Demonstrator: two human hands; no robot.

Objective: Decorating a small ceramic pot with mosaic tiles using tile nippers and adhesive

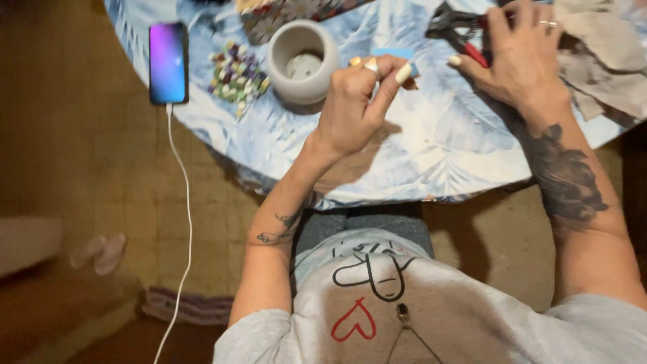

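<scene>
Seen from above, your left hand point(354, 108) hovers over the worktop point(431, 141) with its fingers point(394, 77) pinched closed on a small blue tile point(397, 54), a flat, pale-blue piece mostly hidden behind the knuckles, so its full outline cannot be told. Your right hand point(515, 57) lies near the far edge, its fingers wrapped around nippers point(458, 30) with red handles and dark jaws; whether the jaws stand open or closed is unclear. Just left of the tile stands a grey cup point(303, 61), upright, with a heap of mixed coloured pieces point(236, 74) beside it. A phone point(168, 62) with a lit screen rests near the worktop's left rim, its white cable point(182, 222) hanging down to the floor. Crumpled cloths point(600, 61) lie by your right wrist. Risks, as a judgement: the fingertip pinch is shallow, so the tile could slip and drop onto the worktop or over its near edge; a shard could fly if it is cut unsupported; a knee could snag the dangling cable and drag the phone off.
</scene>
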